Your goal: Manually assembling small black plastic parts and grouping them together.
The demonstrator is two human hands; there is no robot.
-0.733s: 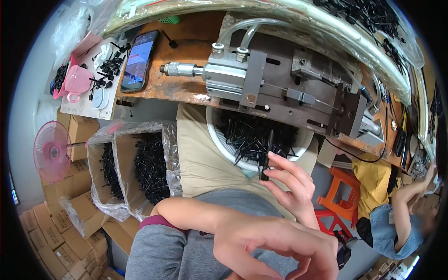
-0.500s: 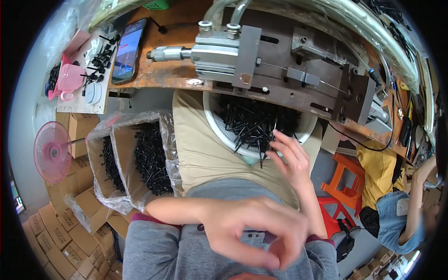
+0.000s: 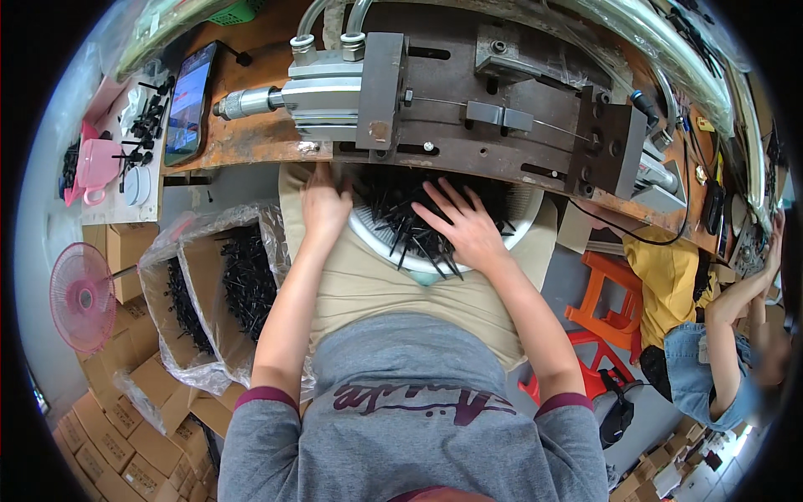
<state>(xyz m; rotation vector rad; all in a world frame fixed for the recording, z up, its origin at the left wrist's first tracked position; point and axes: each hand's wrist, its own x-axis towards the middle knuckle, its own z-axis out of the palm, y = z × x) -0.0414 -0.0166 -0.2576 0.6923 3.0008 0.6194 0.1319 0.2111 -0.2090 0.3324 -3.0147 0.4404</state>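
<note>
Workbench (image 3: 247, 138) bearing metal fixture (image 3: 326, 100) overhangs white basket (image 3: 366, 233) of black parts (image 3: 395, 202). Right hand (image 3: 468, 230) spread palm-down over parts; left hand (image 3: 324, 205) beside basket rim, grip impossible to tell.

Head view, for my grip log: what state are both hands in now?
Left hand: beside the white basket; grip cannot be told.
Right hand: open, spread over the black parts.

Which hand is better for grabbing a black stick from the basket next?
Probably the right hand: it is over the sticks, while the left hand is beside the basket.
</note>
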